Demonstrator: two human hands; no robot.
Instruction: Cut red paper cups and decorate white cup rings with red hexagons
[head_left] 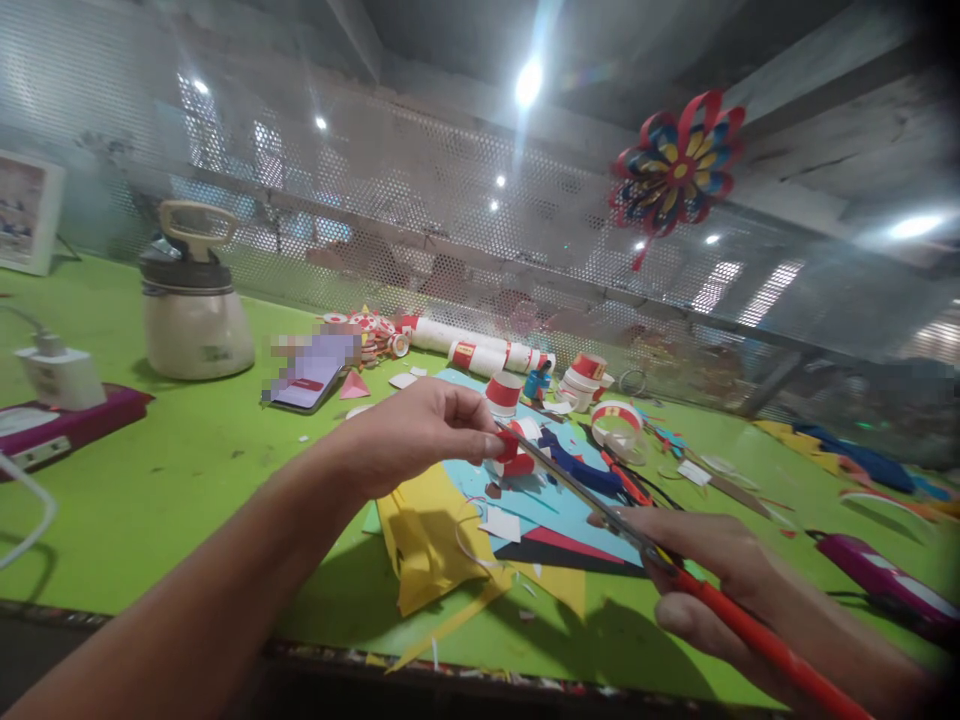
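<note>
My left hand [431,430] is raised over the middle of the table, thumb and fingertips pinched together; what they hold is too small to make out. The tip of a long, slim metal tool with a red handle [739,620] meets these fingertips. My right hand [712,560] is closed around that tool at the lower right; I cannot tell whether it is scissors or pliers. Just behind the fingertips lie red-and-white paper rings [529,455]. Below them is a folded yellow sheet [427,540] beside light blue paper [555,500].
A phone [311,375] and a pump sprayer [196,320] stand left on the green table [247,480]. White-and-red paper tubes [480,345] lie behind. A purple power strip [75,425] is far left, another purple device [885,580] right. A paper flower [679,170] hangs above.
</note>
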